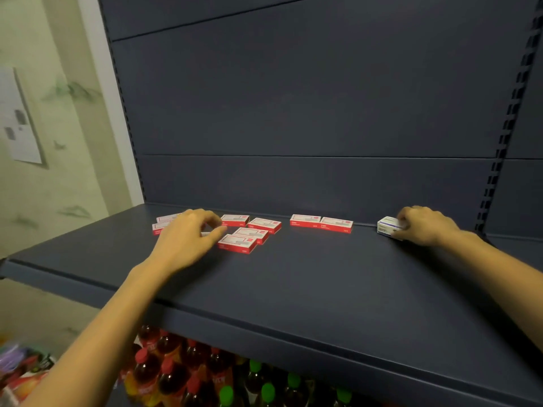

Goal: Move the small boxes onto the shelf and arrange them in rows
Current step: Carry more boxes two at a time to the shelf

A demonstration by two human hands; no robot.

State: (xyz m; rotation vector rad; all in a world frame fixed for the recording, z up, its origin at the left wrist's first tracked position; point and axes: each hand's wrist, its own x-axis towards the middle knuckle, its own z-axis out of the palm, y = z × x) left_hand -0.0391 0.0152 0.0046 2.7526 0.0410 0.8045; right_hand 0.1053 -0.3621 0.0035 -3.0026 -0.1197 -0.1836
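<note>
Head view showed red boxes (237,243) scattered leftward of the neat pair (321,224) on the shelf (293,289). Right hand (423,226) clamped a white box (387,226); left hand (188,236) hovered, fingers (216,223) apart, likely to knock loose boxes askew.

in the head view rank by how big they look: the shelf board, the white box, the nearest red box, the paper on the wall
1. shelf board, by far
2. paper on the wall
3. nearest red box and white box: look alike, and the right hand hides part of the white one, so no ranking.
</note>
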